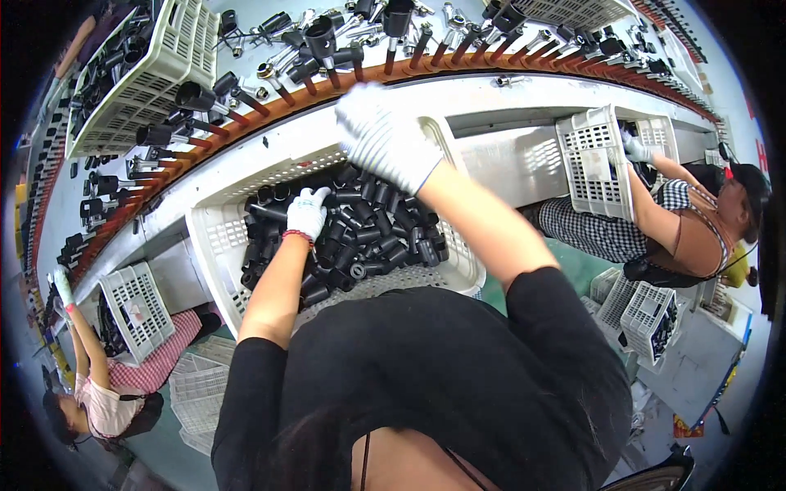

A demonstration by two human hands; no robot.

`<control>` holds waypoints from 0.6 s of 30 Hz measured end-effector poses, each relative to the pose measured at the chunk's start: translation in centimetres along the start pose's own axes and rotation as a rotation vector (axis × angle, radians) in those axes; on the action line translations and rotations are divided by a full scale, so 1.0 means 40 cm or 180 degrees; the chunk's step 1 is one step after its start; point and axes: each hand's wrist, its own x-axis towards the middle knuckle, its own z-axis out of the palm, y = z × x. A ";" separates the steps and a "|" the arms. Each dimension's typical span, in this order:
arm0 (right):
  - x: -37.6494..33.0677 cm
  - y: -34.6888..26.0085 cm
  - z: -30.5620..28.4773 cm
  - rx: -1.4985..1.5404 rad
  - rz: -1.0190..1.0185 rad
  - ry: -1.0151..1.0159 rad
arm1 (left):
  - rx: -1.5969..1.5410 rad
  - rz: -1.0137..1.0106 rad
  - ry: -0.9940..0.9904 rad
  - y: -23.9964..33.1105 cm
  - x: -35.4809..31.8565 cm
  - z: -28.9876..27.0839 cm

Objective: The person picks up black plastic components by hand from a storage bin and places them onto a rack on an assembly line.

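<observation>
My left hand (307, 214), in a white glove with a red band at the wrist, is down among black tube-shaped plastic parts (372, 221) in a white crate (217, 237). Its fingers curl downward, and whatever they grip is hidden. My right hand (383, 135), in a striped white glove, reaches over the crate's far side towards the curved brown rail (446, 68). Motion smears its fingers, so their hold cannot be made out. Just beyond it, black cup-ended parts with metal fittings (321, 39) stand along the rail.
Another crate of parts (176, 61) stands at the upper left. A person (688, 221) works beside a crate (591, 164) on the right, and another person (106, 393) at the lower left. Stacked crates (201, 385) sit on the green floor.
</observation>
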 end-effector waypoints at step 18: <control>-0.264 0.033 0.339 -0.0779 0.2086 -0.2878 | -0.2814 0.0245 0.0571 0.231 -0.018 -0.443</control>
